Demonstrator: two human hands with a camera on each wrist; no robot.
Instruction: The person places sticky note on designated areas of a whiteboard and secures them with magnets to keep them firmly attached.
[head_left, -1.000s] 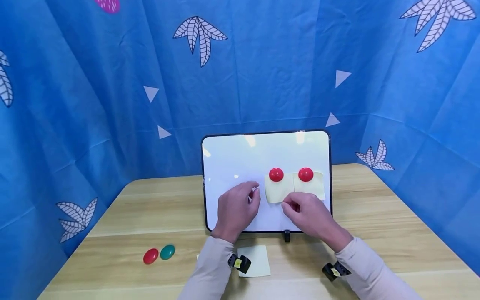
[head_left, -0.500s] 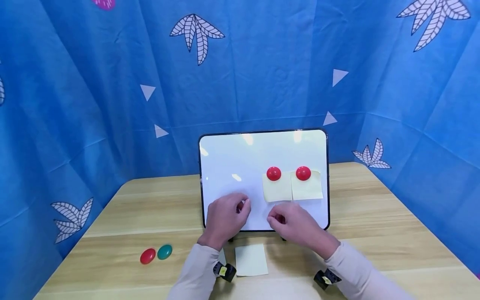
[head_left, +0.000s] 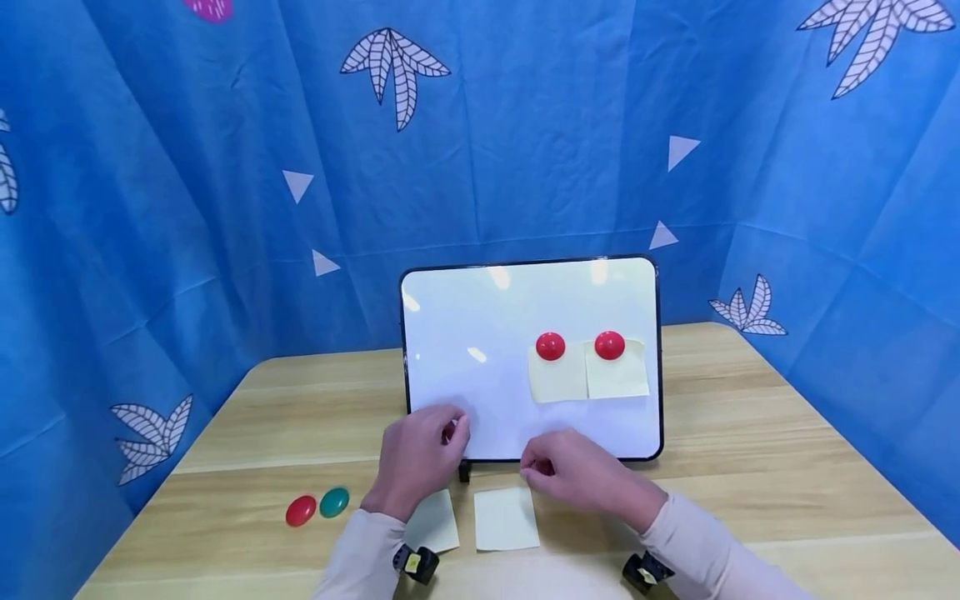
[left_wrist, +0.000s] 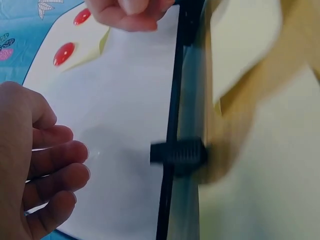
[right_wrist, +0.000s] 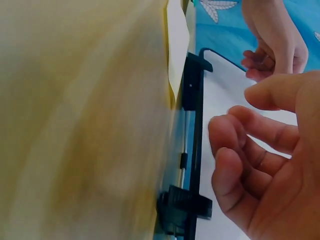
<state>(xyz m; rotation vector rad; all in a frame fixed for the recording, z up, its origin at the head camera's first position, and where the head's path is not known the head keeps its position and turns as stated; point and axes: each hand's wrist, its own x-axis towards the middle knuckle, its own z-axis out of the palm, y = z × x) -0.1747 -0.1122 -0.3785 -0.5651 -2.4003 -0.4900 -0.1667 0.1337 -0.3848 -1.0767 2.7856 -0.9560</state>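
My left hand (head_left: 422,454) hovers before the lower left corner of a small whiteboard (head_left: 472,308), its fingers loosely curled around nothing. Level with the board's lower edge, my right hand (head_left: 581,475) has bent, relaxed fingers and holds nothing, as the right wrist view shows. Two pale yellow sticky notes (head_left: 558,379) hang side by side on the board's right half. A round red magnet (head_left: 551,346) sits at the top of the left one, another red magnet (head_left: 610,345) on the right one. Below the hands, a sticky note (head_left: 506,519) lies on the table beside a second note (head_left: 435,521), partly covered by my left wrist.
A red magnet (head_left: 301,511) and a green magnet (head_left: 334,502) lie on the wooden table (head_left: 750,433) at the left. Black stand clips (left_wrist: 180,152) hold the whiteboard's lower edge. A blue patterned curtain (head_left: 525,125) surrounds the table's back and sides.
Both hands have drawn down and left, away from the hanging notes toward the board's lower edge. The second note on the table has come into sight from behind my left arm.
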